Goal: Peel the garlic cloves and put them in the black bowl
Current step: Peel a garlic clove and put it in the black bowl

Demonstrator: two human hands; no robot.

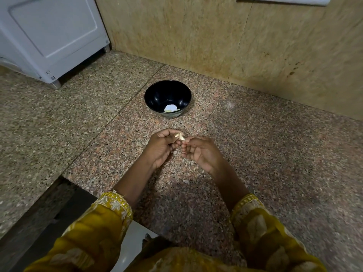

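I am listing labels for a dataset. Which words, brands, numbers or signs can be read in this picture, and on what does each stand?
None can be read.
The black bowl, the garlic clove, the white appliance, the counter and the wall show no word, label, number or sign.

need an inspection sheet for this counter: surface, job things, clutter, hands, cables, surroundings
surface: speckled granite counter, with a seam line left of the bowl
job's things: black bowl upright, with pale pieces at its bottom; garlic clove held above the counter, in front of the bowl
clutter: small skin scrap on the counter between the forearms
hands: left hand has its fingers curled round the clove; right hand pinches its free end
cables: nothing seen
surroundings: white appliance at back left; stone wall behind; yellow embroidered sleeves
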